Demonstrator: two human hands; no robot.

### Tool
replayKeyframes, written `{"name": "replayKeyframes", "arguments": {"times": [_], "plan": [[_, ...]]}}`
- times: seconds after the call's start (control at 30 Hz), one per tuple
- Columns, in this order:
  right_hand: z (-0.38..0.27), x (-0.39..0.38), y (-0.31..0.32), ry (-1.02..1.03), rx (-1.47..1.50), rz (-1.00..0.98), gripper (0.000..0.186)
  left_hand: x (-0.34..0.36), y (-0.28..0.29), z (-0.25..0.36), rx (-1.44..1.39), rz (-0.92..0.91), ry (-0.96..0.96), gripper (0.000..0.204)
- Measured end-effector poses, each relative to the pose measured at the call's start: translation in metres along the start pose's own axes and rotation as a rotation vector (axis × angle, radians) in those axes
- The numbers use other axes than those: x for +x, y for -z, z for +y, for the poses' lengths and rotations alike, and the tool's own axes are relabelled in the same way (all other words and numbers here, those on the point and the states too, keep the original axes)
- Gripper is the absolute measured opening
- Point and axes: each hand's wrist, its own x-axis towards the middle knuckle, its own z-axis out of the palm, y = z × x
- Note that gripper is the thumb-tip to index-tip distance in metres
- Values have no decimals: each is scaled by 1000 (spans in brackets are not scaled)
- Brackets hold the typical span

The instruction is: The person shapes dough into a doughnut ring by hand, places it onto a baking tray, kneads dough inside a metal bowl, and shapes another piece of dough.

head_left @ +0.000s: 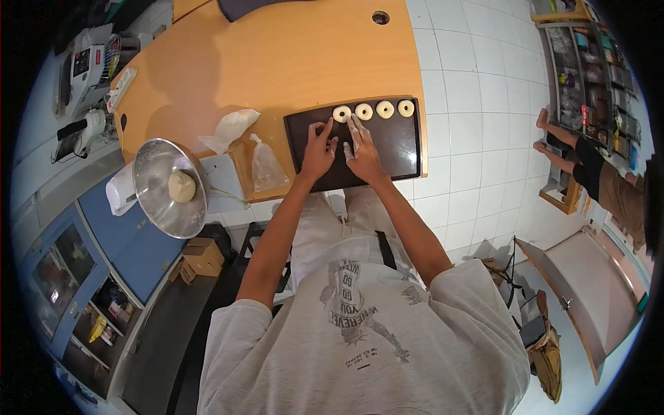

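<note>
Dark tray [398, 152] near the table's [277, 69] right edge

Four dough rings [364, 117] lined its far rim. The left hand [318, 153] curved loosely, thumb apart; the right hand [364, 152] extended its fingers; both were at the leftmost ring, contact unclear. Rightward, tray surface ran toward the tiled floor [470, 138]. Leftward, two bags [268, 166] crowded the tray, with a metal bowl [149, 207] of dough [182, 186] beyond.
</note>
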Motion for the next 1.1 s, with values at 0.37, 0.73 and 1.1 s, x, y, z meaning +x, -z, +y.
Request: {"name": "replayKeyframes", "arguments": {"times": [0.37,0.73,1.1], "plan": [[-3,-27,-12,-15,75,-84,72,-17,-1,-1,25,-86,-27,60],[0,-13,-11,-18,125,-31,50,5,2,-21,-124,-52,20,62],[3,5,0,-69,107,-149,35,8,7,-15,-86,-100,74,65]]}}
